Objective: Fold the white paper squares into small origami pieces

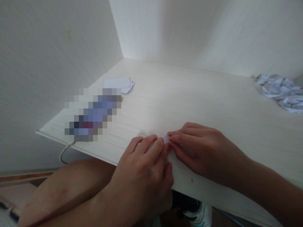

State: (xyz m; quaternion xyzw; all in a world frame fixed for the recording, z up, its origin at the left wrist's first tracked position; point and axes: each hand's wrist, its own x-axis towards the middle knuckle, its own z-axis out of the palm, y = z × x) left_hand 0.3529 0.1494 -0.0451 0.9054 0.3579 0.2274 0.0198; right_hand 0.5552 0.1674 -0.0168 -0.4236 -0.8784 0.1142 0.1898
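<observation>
A small piece of white paper [166, 138] lies between my two hands, close to the front edge of the white desk [189, 94]. My left hand [146, 157] presses on it from the left with bent fingers, hiding most of it. From the other side, my right hand [201, 145] pinches the paper's right end between thumb and fingertips. Only a short strip of the paper shows, so its full shape cannot be made out.
Flat white paper slips [118, 82] are stacked at the back left. In front of them lies a blurred-out device with a cable [62, 153] hanging over the edge. Folded white papers [281, 91] are heaped at the far right. Walls [177, 31] stand behind and left.
</observation>
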